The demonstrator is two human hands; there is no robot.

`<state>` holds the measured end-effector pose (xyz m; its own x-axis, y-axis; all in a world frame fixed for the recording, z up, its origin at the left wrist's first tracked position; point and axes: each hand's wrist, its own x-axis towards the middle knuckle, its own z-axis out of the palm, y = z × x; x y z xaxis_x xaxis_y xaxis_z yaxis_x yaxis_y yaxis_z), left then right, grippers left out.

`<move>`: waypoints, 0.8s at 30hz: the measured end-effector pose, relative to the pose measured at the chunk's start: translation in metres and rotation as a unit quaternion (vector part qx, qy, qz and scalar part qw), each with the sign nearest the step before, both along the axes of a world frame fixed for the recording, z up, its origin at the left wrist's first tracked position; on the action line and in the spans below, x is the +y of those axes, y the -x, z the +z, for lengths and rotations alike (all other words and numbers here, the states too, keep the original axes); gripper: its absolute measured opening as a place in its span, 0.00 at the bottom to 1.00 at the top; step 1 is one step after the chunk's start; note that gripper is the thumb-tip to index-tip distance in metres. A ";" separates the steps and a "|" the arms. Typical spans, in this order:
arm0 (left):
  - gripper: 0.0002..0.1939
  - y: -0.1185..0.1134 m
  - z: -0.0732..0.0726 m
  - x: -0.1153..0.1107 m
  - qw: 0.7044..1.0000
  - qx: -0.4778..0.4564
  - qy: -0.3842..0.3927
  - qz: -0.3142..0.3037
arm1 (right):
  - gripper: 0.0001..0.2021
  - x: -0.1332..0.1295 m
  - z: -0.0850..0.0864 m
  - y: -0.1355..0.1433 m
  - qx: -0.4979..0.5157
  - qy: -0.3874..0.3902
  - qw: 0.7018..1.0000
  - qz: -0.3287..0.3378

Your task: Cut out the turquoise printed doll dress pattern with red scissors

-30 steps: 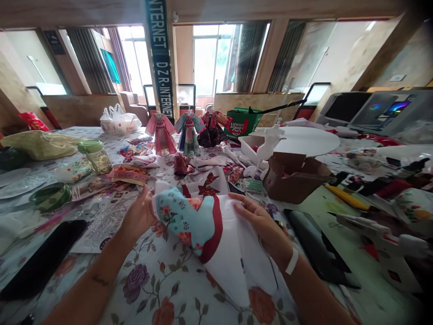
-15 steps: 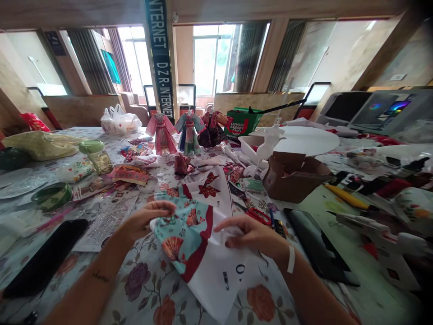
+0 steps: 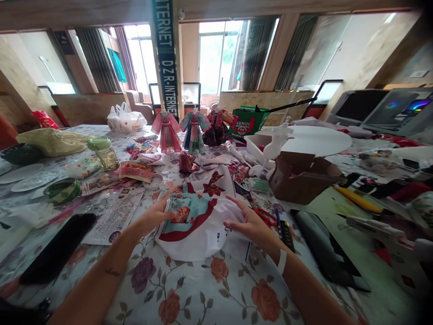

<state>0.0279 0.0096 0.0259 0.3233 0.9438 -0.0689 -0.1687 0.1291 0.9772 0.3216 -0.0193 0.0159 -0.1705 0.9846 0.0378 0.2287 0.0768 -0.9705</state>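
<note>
A printed cloth [image 3: 189, 225], white with a turquoise fan pattern and a dark red band, lies rumpled on the flowered tablecloth in front of me. At its left edge my left hand [image 3: 158, 214] rests with fingers stretched out and the thumb along the turquoise print. My right hand [image 3: 244, 218] is at the right edge, thumb and forefinger apart against the white part. Neither hand is closed round the fabric. A dark red flower motif [image 3: 213, 184] shows on the cloth's far part. Red-handled scissors [image 3: 265, 216] lie just beyond my right hand.
Three small dressed forms [image 3: 165, 133] stand at the back, near a white mannequin [image 3: 277, 142]. An opened cardboard box [image 3: 301, 178] and a black tablet [image 3: 326, 248] are on the right. A black phone [image 3: 57, 248], green tape roll [image 3: 62, 190] and lidded jar [image 3: 105, 153] are leftward.
The near part of the cloth has been folded or pushed away from me, and its long white corner no longer hangs toward me. Both hands have opened out flatter at its sides.
</note>
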 end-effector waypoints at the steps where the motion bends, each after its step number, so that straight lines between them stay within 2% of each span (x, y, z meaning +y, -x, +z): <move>1: 0.37 0.000 0.000 0.001 1.000 0.012 0.017 -0.014 | 0.36 0.000 0.000 0.000 0.003 0.007 1.000 0.011; 4: 0.26 0.000 -0.004 0.006 0.998 0.040 0.047 -0.008 | 0.32 -0.005 0.001 0.001 0.011 0.047 0.997 0.068; 6: 0.19 0.001 -0.007 0.009 0.998 0.033 0.045 -0.001 | 0.30 -0.012 0.004 0.002 0.026 0.106 0.980 0.168; 7: 0.16 0.002 -0.007 0.009 0.999 0.025 0.044 -0.007 | 0.30 -0.015 0.005 0.003 0.037 0.143 0.959 0.240; 9: 0.10 0.004 -0.008 0.007 0.998 0.006 0.043 -0.037 | 0.31 -0.022 0.009 0.006 0.049 0.202 0.899 0.386; 10: 0.08 0.006 -0.007 0.005 0.997 -0.003 0.044 -0.060 | 0.31 -0.024 0.012 0.007 0.046 0.214 0.871 0.440; 12: 0.07 0.009 -0.004 -0.001 0.992 -0.016 0.049 -0.113 | 0.32 -0.027 0.018 0.008 0.034 0.205 0.842 0.497; 16: 0.09 0.019 0.003 -0.011 0.977 -0.009 0.053 -0.208 | 0.35 -0.028 0.035 0.004 0.033 0.178 0.822 0.539; 20: 0.12 0.023 0.012 -0.014 0.947 0.049 0.043 -0.314 | 0.38 -0.032 0.037 0.001 0.004 0.256 0.788 0.560; 22: 0.10 0.021 0.013 -0.013 0.935 0.078 0.035 -0.344 | 0.37 -0.031 0.029 0.003 -0.005 0.280 0.805 0.522; 23: 0.08 0.020 0.012 -0.012 0.934 0.086 0.030 -0.344 | 0.37 -0.030 0.023 0.005 -0.005 0.266 0.835 0.482; 24: 0.06 0.018 0.011 -0.011 0.939 0.088 0.025 -0.332 | 0.34 -0.027 0.018 0.006 -0.012 0.220 0.879 0.422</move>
